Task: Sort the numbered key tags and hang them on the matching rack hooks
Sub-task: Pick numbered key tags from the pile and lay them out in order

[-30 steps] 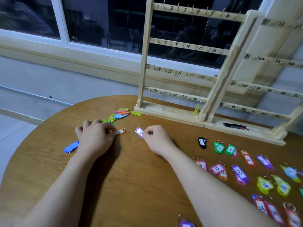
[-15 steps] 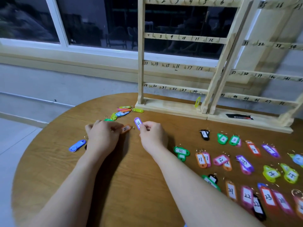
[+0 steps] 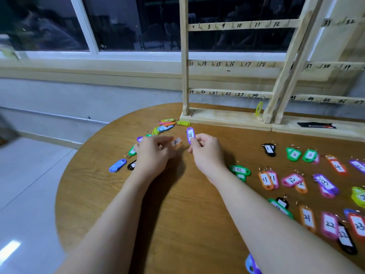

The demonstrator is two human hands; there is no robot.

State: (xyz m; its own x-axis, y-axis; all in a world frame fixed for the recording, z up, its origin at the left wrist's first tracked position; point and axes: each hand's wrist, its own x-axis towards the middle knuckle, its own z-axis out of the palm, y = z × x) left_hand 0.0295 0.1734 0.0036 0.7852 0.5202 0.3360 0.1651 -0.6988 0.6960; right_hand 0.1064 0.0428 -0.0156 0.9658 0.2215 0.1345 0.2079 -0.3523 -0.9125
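Right hand: pinches a purple tag upright at frame centre, label facing the camera, likely so its number, seemingly 21, can be read.
Left hand: fingers curled, pinching an orange tag just left of the purple one; its number is blurred.
Sorted tags: lie in numbered rows at right on the worktop, ready for hanging.
Unsorted pile: upper centre.
Rack: behind, hooks nearly bare.
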